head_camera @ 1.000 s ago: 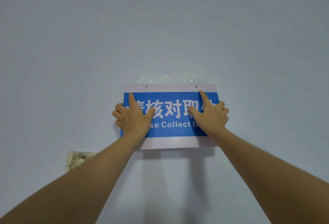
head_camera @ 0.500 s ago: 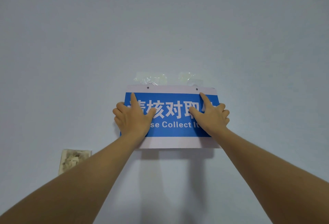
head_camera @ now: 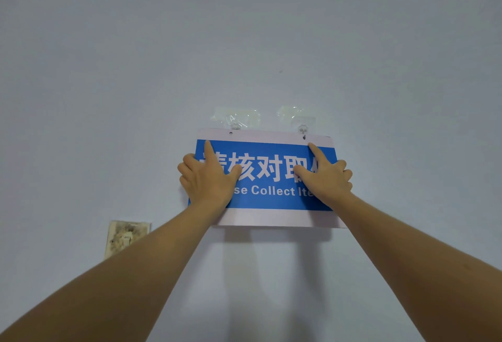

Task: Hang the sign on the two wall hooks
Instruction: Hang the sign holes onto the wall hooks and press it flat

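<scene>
Here both hands press on a blue and white sign (head_camera: 267, 178) held against a pale wall (head_camera: 244, 29). The left hand (head_camera: 207, 177) lies over the sign's left end: its index finger points up along the blue panel, the thumb spreads right across the white lettering, and the other fingers curl round the left edge, so the hand grips that edge between thumb and curled fingers. The right hand (head_camera: 327, 178) covers the right part of the blue panel in a matching pose, index finger stretched up toward the top margin, thumb spread left over the lettering, remaining fingers bent at the sign's right edge; it grips the sign in the same way.

The sign sits slightly tilted, its right end a little lower than its left. Two small holes show in its white top strip. Just above the strip, two clear wall hooks are stuck on with shiny transparent tape: the left hook (head_camera: 235, 125) stands just above the left hole, and the right hook (head_camera: 302, 128) appears to reach the right hole, though whether it passes through cannot be told.

Low on the wall, left of the forearms, is a stained wall plate (head_camera: 126, 238).
</scene>
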